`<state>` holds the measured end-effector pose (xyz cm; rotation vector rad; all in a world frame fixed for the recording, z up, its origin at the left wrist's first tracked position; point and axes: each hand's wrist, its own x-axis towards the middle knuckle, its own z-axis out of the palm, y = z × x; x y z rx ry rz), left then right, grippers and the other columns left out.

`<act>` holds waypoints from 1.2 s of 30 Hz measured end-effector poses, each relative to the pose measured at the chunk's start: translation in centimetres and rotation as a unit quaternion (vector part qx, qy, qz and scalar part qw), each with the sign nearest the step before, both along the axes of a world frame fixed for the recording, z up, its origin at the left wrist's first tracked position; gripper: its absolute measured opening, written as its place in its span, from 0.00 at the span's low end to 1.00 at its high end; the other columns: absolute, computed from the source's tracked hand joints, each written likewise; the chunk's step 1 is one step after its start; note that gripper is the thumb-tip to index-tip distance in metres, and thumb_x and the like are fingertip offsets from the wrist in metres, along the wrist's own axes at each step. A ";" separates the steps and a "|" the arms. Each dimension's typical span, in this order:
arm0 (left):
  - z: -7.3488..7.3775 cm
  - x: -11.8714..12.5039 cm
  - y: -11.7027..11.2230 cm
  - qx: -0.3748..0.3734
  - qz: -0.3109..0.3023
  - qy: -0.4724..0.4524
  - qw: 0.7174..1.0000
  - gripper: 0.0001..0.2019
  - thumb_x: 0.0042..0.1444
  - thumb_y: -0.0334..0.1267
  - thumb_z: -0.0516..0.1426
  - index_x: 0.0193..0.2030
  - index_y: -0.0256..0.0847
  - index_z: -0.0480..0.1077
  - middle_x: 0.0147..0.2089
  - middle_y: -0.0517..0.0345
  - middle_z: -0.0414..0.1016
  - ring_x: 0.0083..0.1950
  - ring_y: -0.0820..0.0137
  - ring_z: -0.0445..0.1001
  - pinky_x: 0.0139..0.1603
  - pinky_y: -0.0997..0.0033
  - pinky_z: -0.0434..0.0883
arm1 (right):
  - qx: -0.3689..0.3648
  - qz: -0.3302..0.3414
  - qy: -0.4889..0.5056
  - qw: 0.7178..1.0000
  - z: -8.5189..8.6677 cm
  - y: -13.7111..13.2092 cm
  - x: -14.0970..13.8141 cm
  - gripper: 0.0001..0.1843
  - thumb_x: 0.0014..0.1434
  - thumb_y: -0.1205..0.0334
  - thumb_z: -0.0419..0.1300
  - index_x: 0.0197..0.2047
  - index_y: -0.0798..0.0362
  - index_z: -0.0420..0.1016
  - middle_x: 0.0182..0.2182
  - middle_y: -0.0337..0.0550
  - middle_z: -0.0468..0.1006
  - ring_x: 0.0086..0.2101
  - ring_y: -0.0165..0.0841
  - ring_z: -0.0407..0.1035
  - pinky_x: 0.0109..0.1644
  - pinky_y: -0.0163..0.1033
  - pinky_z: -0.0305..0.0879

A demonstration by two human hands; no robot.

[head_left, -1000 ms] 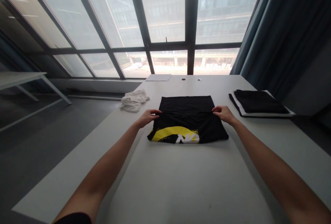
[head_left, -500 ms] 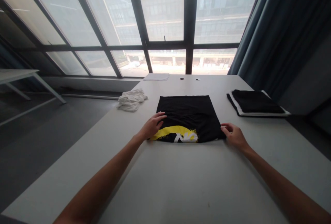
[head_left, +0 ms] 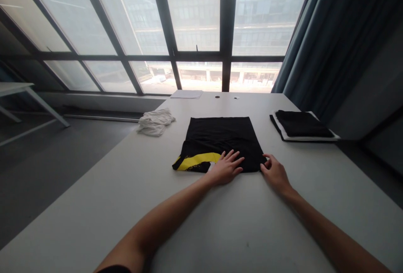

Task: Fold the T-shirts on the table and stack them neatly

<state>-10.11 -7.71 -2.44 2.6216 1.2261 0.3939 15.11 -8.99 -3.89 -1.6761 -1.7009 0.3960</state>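
A folded black T-shirt (head_left: 220, 136) with a yellow and white print lies on the white table (head_left: 201, 222) in front of me. My left hand (head_left: 226, 167) rests flat on the shirt's near edge, fingers spread, covering part of the print. My right hand (head_left: 274, 171) is at the shirt's near right corner, fingers curled and pinching the cloth there.
A crumpled white garment (head_left: 155, 122) lies at the table's left edge. A stack of folded black and white clothes (head_left: 300, 125) sits at the right. A sheet of paper (head_left: 186, 94) lies at the far edge by the windows. Dark curtains hang on the right.
Both hands left the shirt's side edges. My left hand slid right across the near edge onto the print. My right hand came down to the near right corner.
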 end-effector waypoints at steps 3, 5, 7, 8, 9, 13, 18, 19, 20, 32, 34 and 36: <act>0.8 -1.9 0.8 -0.004 0.004 -0.028 1.000 0.24 0.71 0.50 0.46 0.71 0.52 0.60 0.75 0.54 0.56 0.76 0.58 0.52 0.73 0.46 0.52 | 0.036 -0.001 -0.039 0.999 -0.2 1.0 -0.1 0.22 0.56 0.58 0.55 0.53 0.54 0.74 0.35 0.44 0.76 0.35 0.38 0.71 0.42 0.41 0.65; 1.9 -4.5 1.7 0.022 0.057 -0.053 0.997 0.22 0.70 0.45 0.49 0.68 0.48 0.65 0.71 0.54 0.63 0.71 0.61 0.60 0.71 0.57 0.58 | 0.057 -0.002 -0.047 0.997 0.0 2.6 -0.2 0.20 0.58 0.57 0.54 0.51 0.55 0.75 0.39 0.48 0.77 0.38 0.39 0.71 0.45 0.42 0.66; 2.9 -8.1 2.9 0.056 0.169 -0.057 0.982 0.20 0.68 0.39 0.51 0.65 0.44 0.68 0.65 0.51 0.70 0.65 0.62 0.68 0.67 0.63 0.63 | 0.062 -0.011 -0.055 0.997 0.3 5.0 -0.4 0.19 0.59 0.56 0.55 0.49 0.55 0.76 0.41 0.50 0.78 0.40 0.40 0.71 0.48 0.43 0.66; 3.3 -10.1 3.6 0.069 0.242 -0.047 0.967 0.20 0.67 0.37 0.51 0.63 0.42 0.69 0.62 0.49 0.72 0.62 0.61 0.70 0.65 0.62 0.65 | 0.060 -0.017 -0.059 0.996 0.5 6.4 -0.6 0.18 0.60 0.56 0.55 0.49 0.56 0.77 0.42 0.51 0.78 0.41 0.40 0.71 0.49 0.43 0.66; 3.6 -12.1 4.2 0.076 0.321 -0.032 0.944 0.19 0.67 0.36 0.51 0.63 0.40 0.69 0.59 0.46 0.73 0.60 0.59 0.71 0.64 0.60 0.65 | 0.053 -0.023 -0.064 0.996 0.7 7.7 -0.8 0.18 0.60 0.56 0.56 0.48 0.56 0.77 0.42 0.52 0.79 0.42 0.41 0.71 0.50 0.43 0.65; 3.4 -18.2 6.4 0.015 0.475 0.030 0.879 0.18 0.66 0.47 0.53 0.52 0.37 0.75 0.52 0.40 0.76 0.55 0.53 0.74 0.54 0.58 0.70 | -0.015 -0.044 -0.084 0.995 0.9 12.5 -2.2 0.17 0.61 0.53 0.58 0.46 0.56 0.79 0.42 0.55 0.80 0.43 0.42 0.73 0.48 0.42 0.66; 2.0 -20.1 8.4 -0.031 0.448 0.031 0.893 0.14 0.62 0.48 0.58 0.40 0.40 0.76 0.43 0.49 0.79 0.44 0.62 0.76 0.46 0.68 0.71 | -0.058 -0.033 -0.104 0.992 0.6 14.9 -2.9 0.08 0.55 0.57 0.63 0.32 0.53 0.80 0.33 0.49 0.81 0.37 0.39 0.74 0.42 0.39 0.66; 1.8 -20.0 8.6 -0.030 0.442 0.030 0.896 0.12 0.62 0.47 0.58 0.40 0.40 0.76 0.43 0.49 0.78 0.44 0.63 0.76 0.46 0.68 0.71 | -0.060 -0.028 -0.106 0.992 0.6 14.9 -2.8 0.07 0.55 0.59 0.63 0.31 0.52 0.80 0.32 0.48 0.81 0.36 0.39 0.74 0.41 0.39 0.66; 1.7 -20.0 8.7 -0.027 0.437 0.027 0.899 0.11 0.62 0.46 0.58 0.41 0.40 0.75 0.43 0.50 0.78 0.45 0.63 0.76 0.46 0.68 0.70 | -0.060 -0.025 -0.107 0.992 0.6 14.9 -2.7 0.06 0.55 0.60 0.63 0.31 0.52 0.80 0.31 0.47 0.81 0.35 0.38 0.74 0.41 0.39 0.66; 2.3 -18.1 6.8 0.065 0.422 0.005 0.904 0.14 0.66 0.42 0.54 0.55 0.40 0.70 0.56 0.41 0.71 0.58 0.52 0.69 0.55 0.55 0.68 | -0.006 -0.047 -0.183 0.982 2.7 11.9 -5.1 0.13 0.63 0.59 0.58 0.47 0.55 0.78 0.47 0.58 0.77 0.49 0.47 0.69 0.51 0.48 0.64; 2.5 -17.1 5.9 0.100 0.354 -0.009 0.930 0.16 0.67 0.40 0.51 0.59 0.40 0.68 0.60 0.43 0.70 0.61 0.55 0.68 0.60 0.56 0.66 | 0.031 -0.018 -0.211 0.977 2.7 10.5 -6.9 0.17 0.66 0.58 0.54 0.54 0.55 0.76 0.54 0.59 0.74 0.54 0.48 0.66 0.55 0.49 0.62; 2.1 -16.0 4.7 0.107 0.260 -0.008 0.960 0.18 0.69 0.39 0.48 0.62 0.41 0.68 0.65 0.46 0.68 0.66 0.59 0.66 0.66 0.58 0.62 | 0.061 0.042 -0.228 0.971 2.4 9.2 -8.5 0.21 0.69 0.58 0.49 0.59 0.55 0.72 0.60 0.58 0.71 0.59 0.46 0.62 0.60 0.48 0.59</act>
